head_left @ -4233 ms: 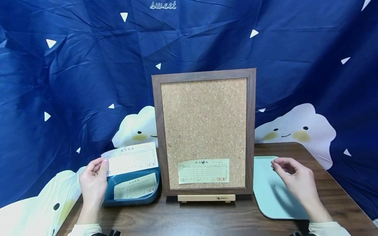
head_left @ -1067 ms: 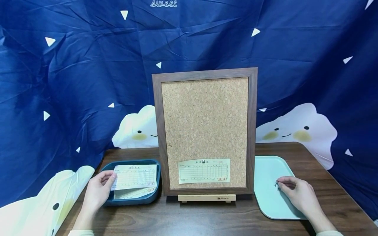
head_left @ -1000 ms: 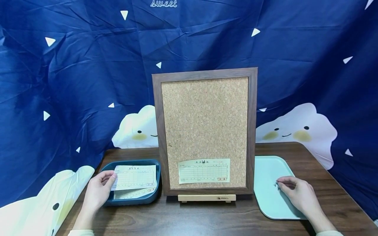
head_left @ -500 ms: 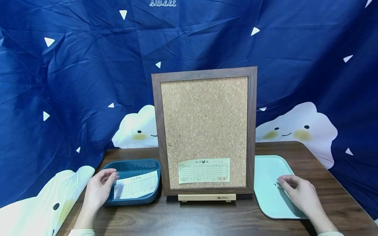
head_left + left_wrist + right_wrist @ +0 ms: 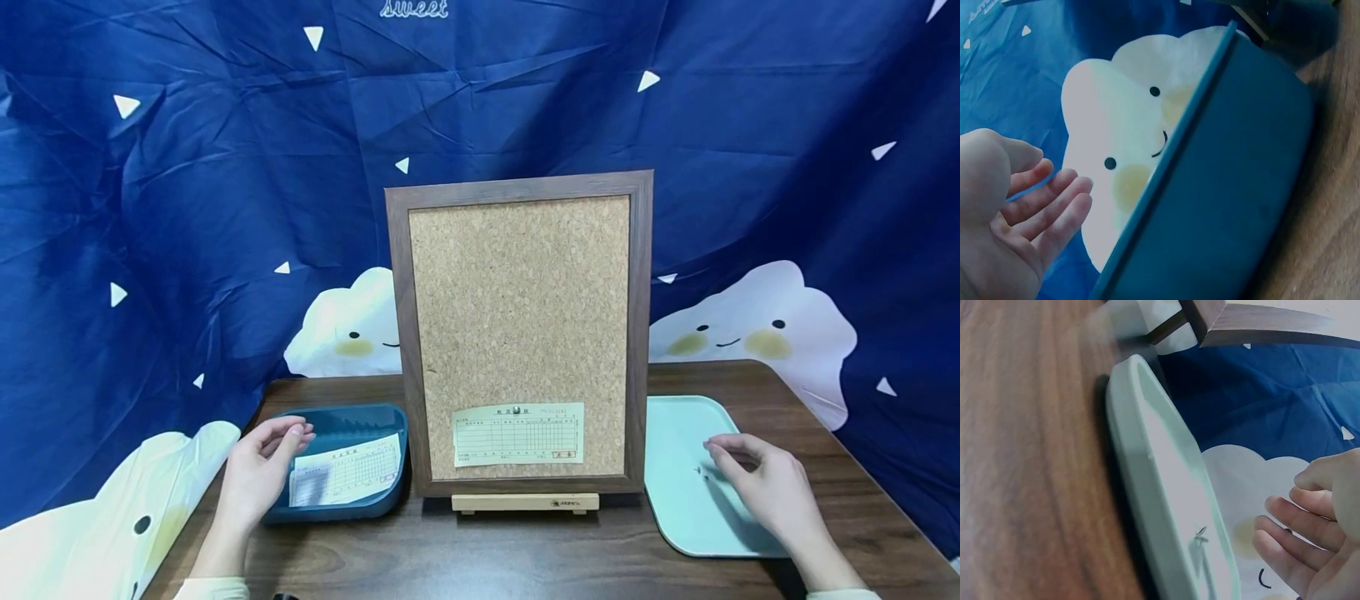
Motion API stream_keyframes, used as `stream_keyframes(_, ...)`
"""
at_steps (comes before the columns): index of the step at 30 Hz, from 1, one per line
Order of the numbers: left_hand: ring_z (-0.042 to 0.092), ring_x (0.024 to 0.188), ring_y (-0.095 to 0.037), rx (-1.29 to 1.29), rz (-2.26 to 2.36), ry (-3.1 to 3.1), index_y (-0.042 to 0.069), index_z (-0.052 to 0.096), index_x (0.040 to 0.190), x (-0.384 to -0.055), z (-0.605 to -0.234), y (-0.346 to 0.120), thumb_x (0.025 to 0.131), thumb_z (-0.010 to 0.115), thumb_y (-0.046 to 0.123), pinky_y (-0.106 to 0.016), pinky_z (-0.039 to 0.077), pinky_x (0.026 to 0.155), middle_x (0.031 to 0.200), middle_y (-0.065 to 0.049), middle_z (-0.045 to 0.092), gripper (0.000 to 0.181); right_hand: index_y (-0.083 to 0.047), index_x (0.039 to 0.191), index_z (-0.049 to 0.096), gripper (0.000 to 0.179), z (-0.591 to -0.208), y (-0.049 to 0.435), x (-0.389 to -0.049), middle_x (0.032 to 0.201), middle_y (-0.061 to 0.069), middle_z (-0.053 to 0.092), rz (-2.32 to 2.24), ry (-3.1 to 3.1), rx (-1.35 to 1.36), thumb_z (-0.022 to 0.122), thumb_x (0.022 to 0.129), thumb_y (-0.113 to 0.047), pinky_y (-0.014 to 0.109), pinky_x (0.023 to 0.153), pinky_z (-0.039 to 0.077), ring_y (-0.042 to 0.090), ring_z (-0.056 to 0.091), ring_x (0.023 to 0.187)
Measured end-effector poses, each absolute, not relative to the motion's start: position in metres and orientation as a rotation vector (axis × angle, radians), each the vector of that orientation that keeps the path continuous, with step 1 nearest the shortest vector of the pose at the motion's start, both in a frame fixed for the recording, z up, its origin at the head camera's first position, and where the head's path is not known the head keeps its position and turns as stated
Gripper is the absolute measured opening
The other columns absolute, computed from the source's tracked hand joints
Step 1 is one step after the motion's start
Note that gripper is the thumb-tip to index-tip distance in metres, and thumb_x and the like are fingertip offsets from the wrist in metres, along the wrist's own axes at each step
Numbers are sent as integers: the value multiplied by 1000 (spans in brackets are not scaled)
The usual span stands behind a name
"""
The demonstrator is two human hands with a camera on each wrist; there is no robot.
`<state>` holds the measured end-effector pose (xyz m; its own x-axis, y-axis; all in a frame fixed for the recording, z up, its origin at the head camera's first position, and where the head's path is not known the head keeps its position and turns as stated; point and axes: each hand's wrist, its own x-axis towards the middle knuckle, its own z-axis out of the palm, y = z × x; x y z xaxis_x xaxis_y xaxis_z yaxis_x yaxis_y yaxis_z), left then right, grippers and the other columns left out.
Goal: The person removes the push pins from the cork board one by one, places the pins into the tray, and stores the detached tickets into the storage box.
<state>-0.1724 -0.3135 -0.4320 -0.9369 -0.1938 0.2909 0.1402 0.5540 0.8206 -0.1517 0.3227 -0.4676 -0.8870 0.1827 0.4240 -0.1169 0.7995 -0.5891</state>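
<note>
My left hand (image 5: 258, 467) hovers over the left part of a blue plastic basket (image 5: 330, 421), its fingers loosely bent with nothing between them. Inside the basket lies a printed receipt slip (image 5: 348, 471), tilted, with a red stamp box at its corner. In the left wrist view the basket's outer wall (image 5: 1235, 169) stands beside that hand. My right hand (image 5: 768, 487) is just above a mint-green tray (image 5: 682, 425), fingers relaxed and holding nothing visible. Small metal pushpins (image 5: 1202, 535) lie on the tray close below it.
A framed corkboard (image 5: 521, 300) stands on a wooden easel (image 5: 525, 503) between basket and tray. Another receipt slip (image 5: 517, 442) is fixed low on it by a silver pushpin (image 5: 516, 410). A blue cloud-print curtain (image 5: 517, 92) hangs behind the wooden table (image 5: 480, 550).
The left hand has lowered a receipt slip into the basket, let go and lifted slightly. The right hand went down to the tray among the pins, released its pinch and rose a little.
</note>
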Motion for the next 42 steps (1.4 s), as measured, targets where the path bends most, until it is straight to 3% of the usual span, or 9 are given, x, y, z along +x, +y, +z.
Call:
stream_keyframes(9,71,98,10,-7,-1380,-2432,-1,70,130,-172,-426,-306,113,60,19,-6,54,85,125,-24,77,29,-6,106,83,15,-458,319,-150,96,13,83,892,-2519,-63,78,100,-19,5,69,41,-29,48,83)
stream_keyframes(16,71,100,10,-62,-1385,-2386,-1,71,126,-171,-423,-299,112,60,20,-8,55,88,123,-24,77,27,-8,105,83,15,-453,316,-151,89,-15,80,929,-2465,-41,79,99,-20,4,70,42,-31,49,83)
stream_keyframes(33,70,104,10,-125,-1388,-2404,4,74,125,-175,-418,-285,112,63,25,-7,52,92,122,-16,79,27,-9,108,83,14,-437,299,-159,95,-9,83,965,-2427,28,78,100,-20,1,74,44,-32,52,87)
stream_keyframes(37,71,104,8,-150,-1425,-2376,4,75,123,-174,-417,-281,111,64,21,-8,54,92,122,-18,78,24,-8,108,83,12,-433,294,-160,94,-22,79,987,-2394,60,78,100,-17,0,75,44,-33,53,88)
stream_keyframes(42,71,103,6,-190,-1456,-2338,4,75,123,-175,-416,-275,110,65,16,-9,54,92,121,-19,78,21,-7,107,82,11,-429,289,-162,94,-26,77,995,-2368,93,78,100,-14,1,74,45,-32,54,88)
